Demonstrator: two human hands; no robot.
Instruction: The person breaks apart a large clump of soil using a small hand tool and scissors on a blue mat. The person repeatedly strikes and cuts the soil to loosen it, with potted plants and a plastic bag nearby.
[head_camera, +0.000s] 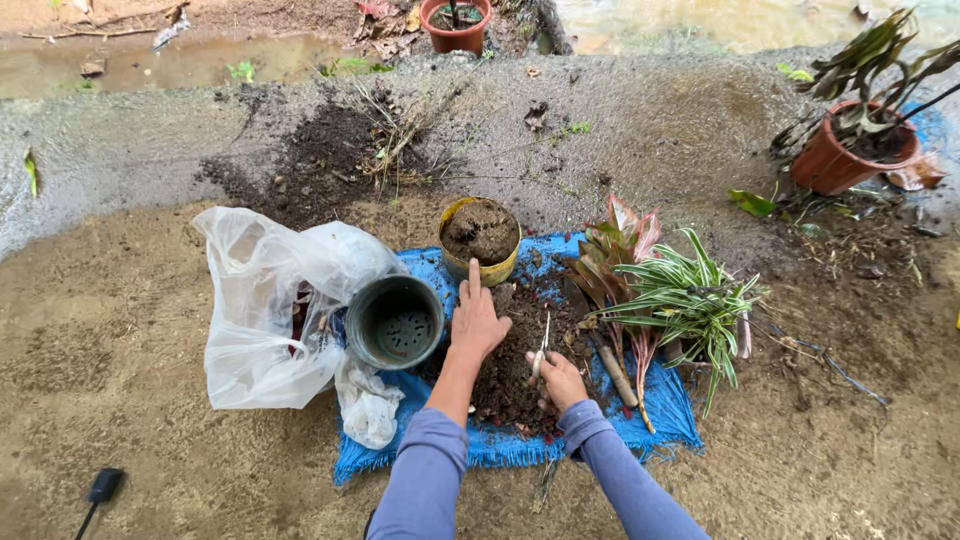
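Ground: wet sandy soil, blue mat (660, 415) spread on it.
Plastic bag (265, 300): white, left of the mat.
Black pot (395, 322): empty, tipped sideways.
Left hand (477, 322): flat, fingers spread open on the soil pile (510, 375).
Yellow pot (481, 240): soil-filled, just beyond.
Right hand (560, 380): grip closed around a thin tool (543, 345).
Plants (670, 295): lying right.

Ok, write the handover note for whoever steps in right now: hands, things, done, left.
Left hand: flat on the soil heap, fingers toward the yellow pot.
Right hand: holding a thin tool upright over the heap.
Things: blue mat under it all; yellow pot full of soil; dark pot on its side, empty, against the plastic bag; loose plants on the mat's right.
Done: one pot filled.
Left: plants unpotted.
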